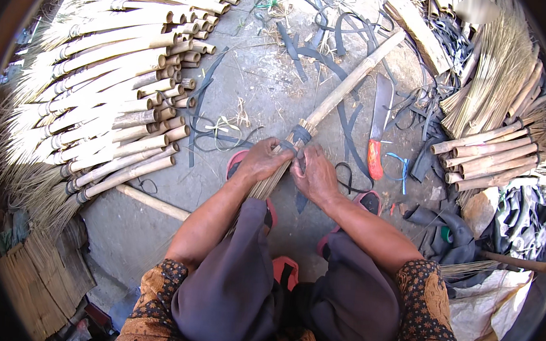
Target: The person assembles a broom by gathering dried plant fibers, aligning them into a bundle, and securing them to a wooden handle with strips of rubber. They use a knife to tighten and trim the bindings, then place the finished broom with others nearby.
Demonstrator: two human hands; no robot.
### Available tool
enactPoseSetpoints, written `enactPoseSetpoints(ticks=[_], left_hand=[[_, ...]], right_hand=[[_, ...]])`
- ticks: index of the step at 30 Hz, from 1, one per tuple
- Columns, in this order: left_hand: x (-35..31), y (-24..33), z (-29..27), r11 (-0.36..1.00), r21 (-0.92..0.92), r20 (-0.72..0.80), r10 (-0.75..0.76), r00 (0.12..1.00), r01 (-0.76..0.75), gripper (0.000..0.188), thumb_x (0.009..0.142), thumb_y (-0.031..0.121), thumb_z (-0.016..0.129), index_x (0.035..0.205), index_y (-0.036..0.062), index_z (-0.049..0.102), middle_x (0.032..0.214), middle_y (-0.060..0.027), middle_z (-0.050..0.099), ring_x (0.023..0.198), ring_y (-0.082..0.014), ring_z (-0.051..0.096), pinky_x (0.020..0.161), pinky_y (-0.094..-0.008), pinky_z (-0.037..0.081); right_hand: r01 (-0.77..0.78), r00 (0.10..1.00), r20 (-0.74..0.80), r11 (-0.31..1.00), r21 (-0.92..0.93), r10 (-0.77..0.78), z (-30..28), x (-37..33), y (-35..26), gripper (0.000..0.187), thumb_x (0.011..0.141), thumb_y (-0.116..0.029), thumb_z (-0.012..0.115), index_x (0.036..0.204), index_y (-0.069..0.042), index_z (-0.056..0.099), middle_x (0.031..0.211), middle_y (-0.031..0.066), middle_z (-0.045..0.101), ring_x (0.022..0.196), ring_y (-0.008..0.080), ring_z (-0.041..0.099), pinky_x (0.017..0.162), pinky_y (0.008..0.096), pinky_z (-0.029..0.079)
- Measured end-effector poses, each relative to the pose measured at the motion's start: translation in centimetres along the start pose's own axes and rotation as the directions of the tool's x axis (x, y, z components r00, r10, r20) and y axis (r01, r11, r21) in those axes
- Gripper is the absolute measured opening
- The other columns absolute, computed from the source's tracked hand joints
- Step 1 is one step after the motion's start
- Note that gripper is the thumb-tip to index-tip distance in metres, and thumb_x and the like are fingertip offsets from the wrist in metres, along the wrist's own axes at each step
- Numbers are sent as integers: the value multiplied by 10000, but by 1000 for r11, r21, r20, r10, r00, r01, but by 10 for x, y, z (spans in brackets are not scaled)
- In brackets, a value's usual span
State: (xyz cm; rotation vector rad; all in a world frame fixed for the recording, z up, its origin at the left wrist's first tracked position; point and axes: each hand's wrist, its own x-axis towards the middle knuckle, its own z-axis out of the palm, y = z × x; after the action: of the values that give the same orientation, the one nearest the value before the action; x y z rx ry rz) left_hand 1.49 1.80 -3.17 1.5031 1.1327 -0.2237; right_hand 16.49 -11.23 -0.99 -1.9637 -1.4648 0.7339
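Observation:
A broom with a bamboo handle [348,84] slants from the upper right down between my knees, its bristles [265,189] toward me. Dark rubber strip [301,134] is wound round the joint of handle and bristles. My left hand [264,160] is closed round the top of the bristles, just below the upper winding. Beside it my right hand [316,173] pinches the rubber strip against the broom's right side. A dark strip end [300,201] hangs under the right hand; the fingertips of that hand are partly hidden.
Many bamboo-handled brooms [121,71] lie stacked on the left. A machete with an orange handle [375,158] lies right of my hands. Loose rubber strips [331,60] scatter over the concrete ahead. At right are more handles [492,157], bristle bundles [491,78] and a wood block [419,32].

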Motion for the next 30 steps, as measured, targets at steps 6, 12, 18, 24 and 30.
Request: enactPoseSetpoints(ticks=[6,12,18,24,30], left_hand=[[0,1,3,997,73,-17,-9,1000,10,837,819,643,720,1239,-80,682,1274,-307,701,1208,-400,679,1065,-419,499],[-10,0,0,994,77,-31,82,996,-80,787,801,584,801,1247,-51,672,1254,-289,711,1208,-402,678,1067,-427,499],[-18,18,-30,964,103,180,222,958,-243,796,774,450,879,1387,24,601,1225,-242,726,1179,-376,685,1031,-424,510],[-66,63,-59,814,467,-72,424,903,-345,588,857,393,842,1322,77,669,1120,-197,738,1105,-326,706,976,-408,522],[-133,94,-95,949,-210,279,289,916,-236,454,979,332,779,1309,51,643,1191,-103,716,1154,-181,657,1027,-398,509]], right_hand=[[-1,999,45,993,-118,6,-6,7,6,340,841,-115,751,1062,-20,510,1057,229,576,915,470,663,738,553,552],[130,972,215,979,-159,-94,-28,20,23,396,868,-140,752,1176,-12,538,1130,218,590,1020,435,668,855,529,562],[419,906,154,792,-443,-394,-65,52,32,720,805,-250,862,1420,-92,523,1392,151,582,1347,326,547,1172,530,377],[538,799,524,741,-402,-297,-61,99,10,615,755,-280,900,1256,-111,586,1232,108,656,1217,300,646,1063,494,467],[350,934,211,854,-386,-288,-89,130,-60,546,761,-264,897,1175,-74,596,1105,149,680,1041,357,711,895,490,550]])
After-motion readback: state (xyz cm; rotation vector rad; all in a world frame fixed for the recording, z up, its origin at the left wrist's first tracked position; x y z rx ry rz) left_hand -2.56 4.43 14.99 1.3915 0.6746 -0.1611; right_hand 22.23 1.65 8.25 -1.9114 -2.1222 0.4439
